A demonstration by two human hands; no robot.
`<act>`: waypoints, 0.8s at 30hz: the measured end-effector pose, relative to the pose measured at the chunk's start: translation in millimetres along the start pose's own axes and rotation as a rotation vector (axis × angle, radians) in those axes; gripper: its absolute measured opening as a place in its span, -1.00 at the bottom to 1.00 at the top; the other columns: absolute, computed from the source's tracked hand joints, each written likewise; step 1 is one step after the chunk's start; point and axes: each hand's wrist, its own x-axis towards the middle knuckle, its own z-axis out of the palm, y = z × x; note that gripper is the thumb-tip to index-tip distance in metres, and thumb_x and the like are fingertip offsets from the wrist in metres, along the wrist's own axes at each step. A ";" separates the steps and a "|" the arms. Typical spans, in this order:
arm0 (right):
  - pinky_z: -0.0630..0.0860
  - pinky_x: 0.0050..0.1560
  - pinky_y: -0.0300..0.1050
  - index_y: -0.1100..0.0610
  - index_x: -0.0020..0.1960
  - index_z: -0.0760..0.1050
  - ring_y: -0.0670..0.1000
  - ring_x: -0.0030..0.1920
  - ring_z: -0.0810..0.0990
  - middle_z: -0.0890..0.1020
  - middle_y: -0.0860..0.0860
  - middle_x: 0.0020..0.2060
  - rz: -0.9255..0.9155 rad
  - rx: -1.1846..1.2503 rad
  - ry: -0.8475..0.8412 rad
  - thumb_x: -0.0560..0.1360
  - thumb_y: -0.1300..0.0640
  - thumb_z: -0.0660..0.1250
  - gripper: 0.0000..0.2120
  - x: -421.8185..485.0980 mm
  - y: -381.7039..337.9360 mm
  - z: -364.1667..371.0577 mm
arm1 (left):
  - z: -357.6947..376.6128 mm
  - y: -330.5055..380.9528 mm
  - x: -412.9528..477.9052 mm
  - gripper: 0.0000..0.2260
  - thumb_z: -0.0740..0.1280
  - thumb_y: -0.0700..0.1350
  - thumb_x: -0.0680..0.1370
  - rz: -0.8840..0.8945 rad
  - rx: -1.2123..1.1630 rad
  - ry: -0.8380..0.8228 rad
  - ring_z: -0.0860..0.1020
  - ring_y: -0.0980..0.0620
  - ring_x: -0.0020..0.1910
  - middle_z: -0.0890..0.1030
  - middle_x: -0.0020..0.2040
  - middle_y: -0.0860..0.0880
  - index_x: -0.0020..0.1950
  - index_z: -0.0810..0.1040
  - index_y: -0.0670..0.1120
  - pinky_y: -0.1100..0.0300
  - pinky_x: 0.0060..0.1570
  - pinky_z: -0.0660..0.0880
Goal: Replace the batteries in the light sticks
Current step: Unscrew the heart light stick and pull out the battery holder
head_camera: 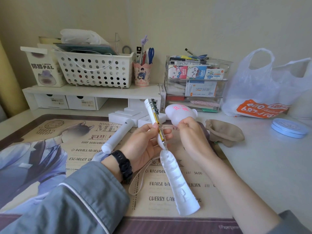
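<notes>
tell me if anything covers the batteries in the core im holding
No cover: the sleeve lies off on the mat and the battery shows bare in the core. Only the left hand wraps its lower part.

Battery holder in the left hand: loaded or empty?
Loaded: a gold-striped battery lies in the battery holder gripped by the left hand; the right hand holds the white dome apart.

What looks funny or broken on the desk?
The left hand holds a bare light-stick core, battery and circuit board showing; the right hand holds its white dome; its hollow shell lies on the mat. Taken apart, it seems, not broken.
</notes>
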 end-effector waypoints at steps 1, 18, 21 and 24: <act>0.30 -0.32 -0.18 0.11 -0.06 0.45 -0.16 -0.30 0.39 0.45 -0.14 -0.33 -0.009 -0.010 -0.036 0.56 0.10 0.18 -0.88 -0.5 -0.3 0.1 | -0.5 -0.8 0.9 -0.78 0.14 -0.14 0.64 -0.001 0.001 -0.006 0.58 -0.15 0.15 0.60 0.13 -0.25 0.22 0.39 -0.22 -0.14 0.17 0.46; 0.48 -0.20 -0.13 0.11 -0.27 0.67 -0.06 -0.34 0.54 0.66 0.02 -0.39 -0.336 -0.058 -0.235 0.48 0.12 0.36 -0.81 -0.7 7.9 6.3 | -5.6 -4.9 4.0 -0.91 0.20 -0.21 0.61 0.067 0.025 -0.037 0.53 -0.10 -0.22 0.56 -0.13 -0.20 -0.05 0.45 -0.21 0.07 -0.16 0.59; 0.46 -0.22 -0.12 0.15 -0.27 0.66 -0.01 -0.34 0.50 0.65 0.10 -0.39 -0.333 -0.083 -0.247 0.46 0.10 0.36 -0.81 -1.5 7.7 3.8 | -4.2 -5.6 2.6 -0.89 0.19 -0.22 0.61 0.089 0.069 -0.030 0.52 -0.08 -0.26 0.56 -0.17 -0.16 -0.06 0.46 -0.20 0.09 -0.17 0.55; 0.39 -0.24 -0.11 0.23 -0.23 0.63 -0.06 -0.34 0.41 0.61 0.22 -0.34 -0.321 -0.105 -0.274 0.44 0.07 0.33 -0.77 -2.8 8.4 3.2 | -3.5 -6.7 1.8 -0.89 0.18 -0.22 0.61 0.104 0.102 -0.031 0.53 -0.05 -0.30 0.56 -0.20 -0.13 -0.07 0.46 -0.20 0.12 -0.23 0.54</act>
